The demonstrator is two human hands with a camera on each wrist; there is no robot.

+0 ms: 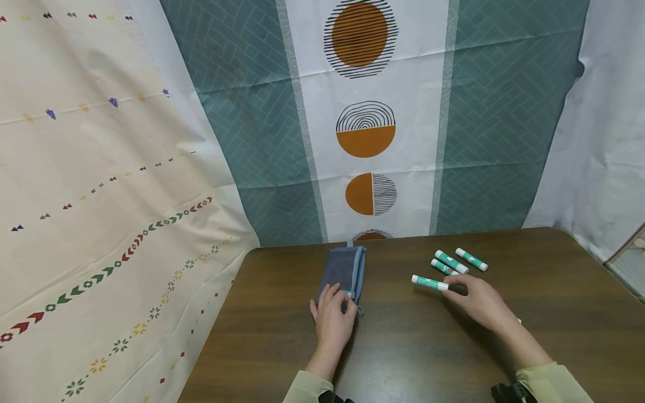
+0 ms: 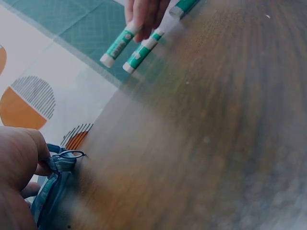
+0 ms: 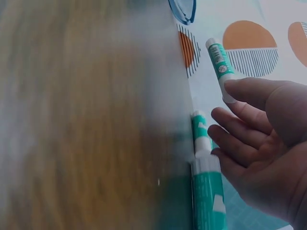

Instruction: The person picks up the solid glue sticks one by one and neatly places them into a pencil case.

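Observation:
A slim blue zip pouch lies on the table, its far end near the back edge. My left hand grips its near end, thumb and fingers at the zip; a wire-like loop sticks out there in the left wrist view. My right hand pinches a green-and-white glue stick by one end, between thumb and forefinger. Its other end points left toward the pouch. The remaining fingers of that hand are loosely bent, as the right wrist view shows.
Just beyond my right hand, a thicker glue stick lies beside a thinner one, with another glue stick to their right. A small white tip shows behind my right wrist. Patterned cloth hangs behind the brown table.

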